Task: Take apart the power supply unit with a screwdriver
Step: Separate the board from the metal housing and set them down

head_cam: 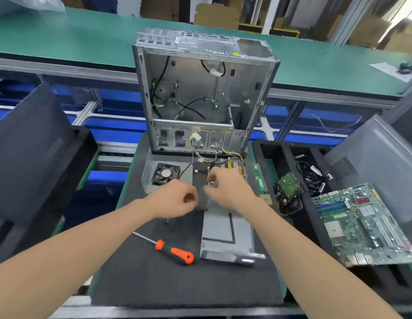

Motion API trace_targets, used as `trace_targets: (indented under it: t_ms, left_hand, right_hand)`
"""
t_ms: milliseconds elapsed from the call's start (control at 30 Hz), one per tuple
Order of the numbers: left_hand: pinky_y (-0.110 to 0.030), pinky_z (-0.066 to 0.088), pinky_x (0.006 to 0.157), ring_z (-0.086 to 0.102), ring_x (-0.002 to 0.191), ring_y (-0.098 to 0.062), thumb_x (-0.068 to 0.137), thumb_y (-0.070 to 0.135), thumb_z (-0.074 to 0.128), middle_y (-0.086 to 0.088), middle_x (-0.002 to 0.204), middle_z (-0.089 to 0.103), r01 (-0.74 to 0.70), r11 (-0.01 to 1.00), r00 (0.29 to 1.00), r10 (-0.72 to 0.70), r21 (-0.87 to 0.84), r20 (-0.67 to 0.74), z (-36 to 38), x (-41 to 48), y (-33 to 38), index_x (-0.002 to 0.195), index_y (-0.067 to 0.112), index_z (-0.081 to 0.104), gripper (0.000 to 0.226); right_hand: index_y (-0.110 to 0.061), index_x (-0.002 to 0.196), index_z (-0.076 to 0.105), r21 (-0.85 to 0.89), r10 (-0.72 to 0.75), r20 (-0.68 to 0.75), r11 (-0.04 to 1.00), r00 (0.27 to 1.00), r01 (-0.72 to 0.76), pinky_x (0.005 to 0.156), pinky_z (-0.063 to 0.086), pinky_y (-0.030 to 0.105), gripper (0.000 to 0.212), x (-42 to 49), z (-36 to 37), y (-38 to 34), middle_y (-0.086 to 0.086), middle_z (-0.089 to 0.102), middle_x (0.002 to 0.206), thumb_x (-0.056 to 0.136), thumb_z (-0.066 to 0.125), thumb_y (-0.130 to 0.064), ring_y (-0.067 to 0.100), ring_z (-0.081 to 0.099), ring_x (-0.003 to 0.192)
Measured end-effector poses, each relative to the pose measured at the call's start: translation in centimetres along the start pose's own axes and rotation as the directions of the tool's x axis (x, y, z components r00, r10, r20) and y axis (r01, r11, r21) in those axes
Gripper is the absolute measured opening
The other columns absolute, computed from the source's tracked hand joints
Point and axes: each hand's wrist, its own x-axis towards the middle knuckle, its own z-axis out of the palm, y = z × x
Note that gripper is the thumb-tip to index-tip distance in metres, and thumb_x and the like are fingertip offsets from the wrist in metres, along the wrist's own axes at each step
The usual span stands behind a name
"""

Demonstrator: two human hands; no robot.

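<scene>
one gutted computer case stands upright at the far end of a black foam mat. the power supply unit lies opened in three pieces in front of the case. one grey cover carrying one black fan sits just before the case's left half. one circuit board sits just before its right half, with yellow and black wires running back into the case. one flat metal shell lies nearer still. one orange-handled screwdriver lies loose on the mat well in front of the case, and neither hand touches it.

two bare hands hover between the case and the screwdriver. the left hand is curled into a loose fist; i cannot tell whether it holds anything. the right hand bunches its fingertips at the board's near edge; what they pinch, if anything, is too blurred to tell.

right of the case, a black tray holds one hard drive, one cable bundle and one motherboard.
</scene>
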Motion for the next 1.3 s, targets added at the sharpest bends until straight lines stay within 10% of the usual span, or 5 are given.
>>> trace_targets:
  t_ms: [300, 500, 700, 867, 1300]
  left_hand:
    - [-0.045, 0.056, 0.078, 0.063, 0.089, -0.021, 0.086, 0.032, 0.065, 0.004, 0.095, 0.062, 0.150, 0.974, 0.956, -0.187, 0.170, 0.227, 3.4, -9.9, -2.5, 0.093, 0.024, 0.061, 0.012]
    - [-0.044, 0.052, 0.080, 0.055, 0.090, -0.020, 0.098, 0.027, 0.069, 0.003, 0.107, 0.038, 0.282, 0.956, 0.959, -0.280, 0.085, -0.031, 7.5, -12.8, -2.9, 0.101, 0.031, 0.052, 0.017]
    - [-0.027, 0.037, 0.062, 0.055, 0.094, -0.018, 0.099, 0.016, 0.062, 0.006, 0.118, 0.046, 0.308, 0.949, 0.925, -0.283, 0.066, -0.253, 9.6, -13.7, -1.7, 0.102, 0.029, 0.053, 0.016]
    - [-0.042, 0.047, 0.086, 0.057, 0.100, -0.025, 0.103, 0.021, 0.060, 0.000, 0.118, 0.060, 0.331, 0.922, 0.906, -0.252, 0.199, -0.340, 9.6, -16.5, -0.5, 0.118, 0.020, 0.064, 0.015]
    - [-0.044, 0.050, 0.081, 0.061, 0.100, -0.030, 0.101, 0.034, 0.062, -0.001, 0.111, 0.063, 0.779, 0.593, 0.427, -0.738, -0.202, -0.523, 12.7, -35.4, -1.8, 0.117, 0.021, 0.070, 0.021]
  right_hand:
    - [-0.012, 0.123, 0.057, -0.169, -0.137, 0.337, 0.964, 0.931, 0.203, 0.072, 0.050, 0.038, 0.035, -6.8, 9.3, -6.9, 0.014, 0.062, 0.120, 0.092, 0.067, -0.025, 0.036, 0.065, 0.104]
    - [-0.007, 0.133, 0.048, -0.257, -0.119, 0.257, 0.948, 0.959, 0.186, 0.093, 0.050, 0.043, 0.041, -8.2, 13.3, -6.5, 0.016, 0.057, 0.131, 0.096, 0.063, -0.018, 0.035, 0.047, 0.127]
    - [-0.006, 0.126, 0.052, -0.211, -0.207, 0.163, 0.948, 0.965, 0.239, 0.085, 0.047, 0.040, 0.034, -9.3, 14.0, -6.0, 0.015, 0.060, 0.125, 0.096, 0.061, -0.016, 0.033, 0.046, 0.124]
    - [-0.011, 0.113, 0.054, -0.143, -0.294, 0.139, 0.939, 0.946, 0.313, 0.077, 0.045, 0.041, 0.021, -10.4, 13.9, -6.4, 0.012, 0.062, 0.118, 0.095, 0.061, -0.020, 0.033, 0.049, 0.117]
    - [-0.017, 0.113, 0.060, -0.085, -0.612, 0.271, 0.754, 0.743, 0.651, 0.071, 0.046, 0.039, 0.018, -15.8, 23.4, -20.4, 0.005, 0.062, 0.115, 0.096, 0.064, -0.023, 0.029, 0.051, 0.115]
